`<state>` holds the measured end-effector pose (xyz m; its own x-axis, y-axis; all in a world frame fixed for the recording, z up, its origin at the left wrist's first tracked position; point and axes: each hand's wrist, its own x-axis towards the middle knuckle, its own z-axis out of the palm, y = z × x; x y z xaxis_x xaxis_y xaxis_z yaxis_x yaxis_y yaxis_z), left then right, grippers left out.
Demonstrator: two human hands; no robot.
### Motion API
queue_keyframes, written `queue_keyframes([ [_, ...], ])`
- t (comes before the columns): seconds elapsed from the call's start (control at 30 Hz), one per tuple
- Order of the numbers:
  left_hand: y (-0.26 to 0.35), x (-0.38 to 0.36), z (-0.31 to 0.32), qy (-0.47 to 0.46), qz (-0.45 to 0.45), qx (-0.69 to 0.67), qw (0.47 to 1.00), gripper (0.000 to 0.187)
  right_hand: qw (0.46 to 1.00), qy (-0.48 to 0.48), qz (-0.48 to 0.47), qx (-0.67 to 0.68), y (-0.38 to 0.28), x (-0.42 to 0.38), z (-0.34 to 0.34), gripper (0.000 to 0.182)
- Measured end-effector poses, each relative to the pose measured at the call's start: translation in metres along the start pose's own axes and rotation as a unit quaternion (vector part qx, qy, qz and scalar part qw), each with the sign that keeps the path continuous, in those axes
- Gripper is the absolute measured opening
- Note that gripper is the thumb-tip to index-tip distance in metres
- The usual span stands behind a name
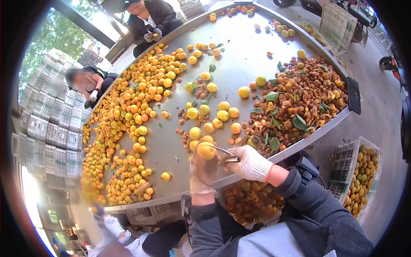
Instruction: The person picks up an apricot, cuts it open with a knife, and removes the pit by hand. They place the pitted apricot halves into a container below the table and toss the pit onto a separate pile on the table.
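Note:
My left hand [202, 173] is closed around a yellow-orange apricot [206, 150], held above the near edge of the metal table. Beside it, my right hand [250, 163], in a white knit glove, grips a small metal knife [232, 159]. The knife's thin blade reaches up to the apricot; whether it has cut in is too small to tell. Just beyond my hands lie several whole apricots [222, 115]. A heap of brown pits and fruit scraps [299, 96] with green leaves spreads to the right of them.
A long pile of apricots [137, 103] covers the left side of the metal table [171, 145]. Below its near edge is a container of apricot halves [252, 201]. A crate [342, 165] of fruit stands at right. Co-workers [150, 21] sit along the left side.

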<state>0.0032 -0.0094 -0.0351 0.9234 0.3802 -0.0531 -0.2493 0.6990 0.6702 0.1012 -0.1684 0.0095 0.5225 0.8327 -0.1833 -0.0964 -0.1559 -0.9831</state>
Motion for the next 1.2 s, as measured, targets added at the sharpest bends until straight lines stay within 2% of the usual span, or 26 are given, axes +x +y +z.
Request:
queue_keyframes([
  [0.07,0.0,-0.003,0.005,0.025,0.023,0.04,0.999,0.061,0.999,0.003,-0.001,-0.046,-0.003,0.0,0.009,0.019],
  [0.2,0.007,-0.006,0.009,0.013,0.037,0.071,0.997,0.062,0.993,0.024,-0.013,-0.116,-0.009,0.004,0.017,0.023],
  [0.3,0.014,-0.01,0.007,0.003,0.055,0.063,0.996,0.059,0.994,0.018,-0.023,-0.108,-0.002,0.008,0.024,0.022],
  [0.37,0.024,-0.012,0.01,0.019,0.001,0.075,0.997,0.056,0.991,0.013,-0.012,-0.134,-0.002,0.01,0.028,0.021],
  [0.4,0.025,-0.013,0.012,0.018,0.001,0.073,0.997,0.056,0.987,0.011,0.0,-0.159,-0.002,0.01,0.028,0.02],
  [0.47,0.026,-0.017,0.018,0.013,0.014,0.163,0.986,0.055,0.985,0.019,-0.018,-0.171,0.005,0.013,0.031,0.018],
  [0.5,0.028,-0.018,0.023,0.013,0.013,0.158,0.987,0.055,0.982,0.024,-0.04,-0.182,0.007,0.013,0.031,0.016],
  [0.57,0.031,-0.017,0.032,0.01,0.011,0.33,0.944,0.059,0.985,0.001,0.0,-0.172,0.002,0.016,0.027,0.016],
  [0.6,0.03,-0.017,0.036,0.009,0.011,0.325,0.946,0.059,0.987,-0.022,0.038,-0.156,-0.004,0.017,0.025,0.016],
  [0.63,0.028,-0.017,0.04,0.049,0.016,0.239,0.97,0.061,0.978,-0.028,0.073,-0.195,-0.014,0.019,0.025,0.023],
  [0.67,0.026,-0.015,0.044,0.087,0.023,0.153,0.984,0.063,0.977,-0.027,0.072,-0.201,-0.012,0.021,0.027,0.023],
  [0.7,0.021,-0.014,0.044,0.084,0.027,0.15,0.985,0.063,0.974,0.017,0.036,-0.224,-0.007,0.024,0.031,0.023],
  [0.73,0.013,-0.014,0.042,0.1,0.116,0.285,0.946,0.062,0.968,0.062,0.0,-0.245,-0.003,0.024,0.035,0.022],
  [0.77,0.008,-0.014,0.043,0.114,0.201,0.412,0.882,0.062,0.973,0.077,-0.056,-0.212,-0.002,0.021,0.039,0.022],
  [0.8,0.006,-0.013,0.043,0.115,0.201,0.409,0.883,0.062,0.972,0.077,-0.055,-0.215,0.0,0.021,0.042,0.022],
  [0.87,0.004,-0.015,0.044,0.184,0.131,0.276,0.934,0.058,0.965,0.04,-0.027,-0.259,0.008,0.023,0.048,0.023],
  [0.9,0.007,-0.016,0.042,0.185,0.131,0.274,0.934,0.058,0.988,0.004,-0.038,-0.15,0.009,0.025,0.049,0.02],
  [0.93,0.012,-0.017,0.04,0.18,0.104,0.279,0.938,0.057,0.988,0.003,-0.037,-0.152,0.009,0.025,0.047,0.02],
  [1.0,0.022,-0.021,0.039,0.172,0.073,0.28,0.942,0.056,0.983,-0.143,0.086,-0.076,-0.018,0.024,0.04,0.019],
  [1.03,0.026,-0.022,0.042,0.157,0.055,0.287,0.943,0.057,0.967,-0.186,0.174,0.003,-0.024,0.022,0.034,0.021],
  [1.1,0.031,-0.024,0.042,0.14,0.038,0.292,0.945,0.058,0.96,-0.2,0.193,0.023,-0.023,0.019,0.031,0.021],
  [1.17,0.033,-0.023,0.038,0.073,0.024,0.245,0.966,0.058,0.953,-0.215,0.208,0.044,-0.031,0.016,0.03,0.021],
  [1.2,0.033,-0.022,0.037,0.069,0.027,0.244,0.967,0.058,0.96,-0.191,0.205,-0.016,-0.041,0.013,0.032,0.021],
])
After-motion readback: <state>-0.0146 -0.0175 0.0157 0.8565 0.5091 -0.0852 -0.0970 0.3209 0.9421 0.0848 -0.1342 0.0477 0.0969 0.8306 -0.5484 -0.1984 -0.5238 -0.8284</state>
